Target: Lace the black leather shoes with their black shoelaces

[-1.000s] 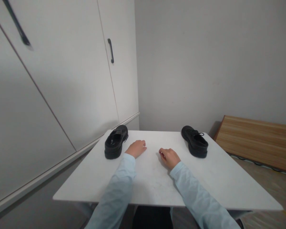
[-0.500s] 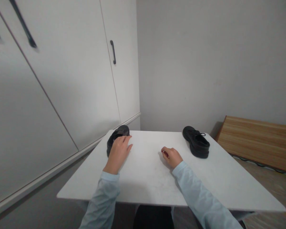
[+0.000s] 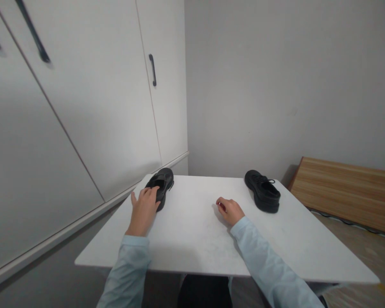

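two hands point(image 3: 143, 212) point(image 3: 231, 211), two black shoes point(image 3: 164, 192) point(image 3: 265, 193), one table point(image 3: 192, 239)

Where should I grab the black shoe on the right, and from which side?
Probably the heel of the shoe on the right, from the near side: it stands sole-down, toe pointing away, so the heel faces you and the open top offers a rim to pinch.

A: Left side?
B: White cabinet point(image 3: 99, 98), three dark handles point(image 3: 152, 69), two running out of view.
A: Behind the white surface point(image 3: 192, 231)?
B: Grey wall point(image 3: 259, 85).
A: Right?
B: Wood-grain panel point(image 3: 346, 192), low by the wall; wavy dark strip point(image 3: 347, 220) along its lower edge.
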The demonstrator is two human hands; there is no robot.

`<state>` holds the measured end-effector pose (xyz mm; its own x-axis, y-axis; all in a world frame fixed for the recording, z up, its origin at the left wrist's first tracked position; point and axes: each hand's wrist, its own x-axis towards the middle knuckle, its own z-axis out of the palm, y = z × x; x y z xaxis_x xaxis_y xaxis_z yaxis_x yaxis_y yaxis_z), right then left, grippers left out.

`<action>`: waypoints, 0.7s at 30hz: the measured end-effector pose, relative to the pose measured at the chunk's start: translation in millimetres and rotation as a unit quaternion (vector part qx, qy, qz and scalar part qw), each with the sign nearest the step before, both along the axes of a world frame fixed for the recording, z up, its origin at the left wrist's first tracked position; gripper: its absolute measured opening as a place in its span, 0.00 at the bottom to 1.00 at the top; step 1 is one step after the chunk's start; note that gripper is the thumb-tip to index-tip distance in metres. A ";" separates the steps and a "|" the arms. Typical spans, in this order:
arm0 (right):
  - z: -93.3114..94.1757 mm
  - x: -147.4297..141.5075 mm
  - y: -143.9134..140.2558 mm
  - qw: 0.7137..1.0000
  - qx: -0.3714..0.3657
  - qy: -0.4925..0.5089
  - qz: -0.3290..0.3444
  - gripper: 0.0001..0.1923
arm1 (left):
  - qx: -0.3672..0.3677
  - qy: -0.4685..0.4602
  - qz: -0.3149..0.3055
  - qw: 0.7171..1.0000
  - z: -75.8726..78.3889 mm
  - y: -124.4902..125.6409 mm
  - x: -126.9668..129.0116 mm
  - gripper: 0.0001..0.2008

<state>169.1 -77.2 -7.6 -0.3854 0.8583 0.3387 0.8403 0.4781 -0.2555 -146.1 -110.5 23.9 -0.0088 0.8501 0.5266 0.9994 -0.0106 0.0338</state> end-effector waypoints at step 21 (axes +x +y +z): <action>0.2 4.3 5.2 0.999 0.026 0.039 -0.022 0.10 | -0.012 -0.049 -0.120 0.992 29.8 12.1 31.6 0.13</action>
<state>173.4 -72.0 -7.4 -0.3190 0.8544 0.4102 0.8387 0.4561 -0.2976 -114.5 -98.4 53.7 0.1446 0.8459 0.5134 0.9601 -0.2454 0.1339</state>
